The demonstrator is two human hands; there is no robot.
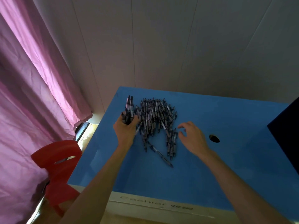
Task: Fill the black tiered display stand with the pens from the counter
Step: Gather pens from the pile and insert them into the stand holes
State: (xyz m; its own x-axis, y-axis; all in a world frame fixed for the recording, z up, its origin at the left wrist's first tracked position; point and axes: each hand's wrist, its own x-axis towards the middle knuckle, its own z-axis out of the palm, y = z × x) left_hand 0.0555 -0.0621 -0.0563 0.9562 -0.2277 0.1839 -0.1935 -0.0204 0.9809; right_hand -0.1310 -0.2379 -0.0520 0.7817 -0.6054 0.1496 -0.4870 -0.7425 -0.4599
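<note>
A heap of dark pens (156, 117) lies on the blue counter (202, 167). My left hand (125, 128) grips a bunch of pens (129, 109) that stick up at the heap's left edge. Over the heap's right edge hovers my right hand (191, 137), fingers loosely curled and holding nothing. A few loose pens (161, 155) trail toward me from the heap. Only a dark slanted edge of the black display stand (287, 135) shows at the far right.
A round cable hole (214, 138) sits in the counter right of my right hand. A red plastic chair (59, 168) stands left of the counter, with a pink curtain (32, 94) behind it. A pale panelled wall backs the counter.
</note>
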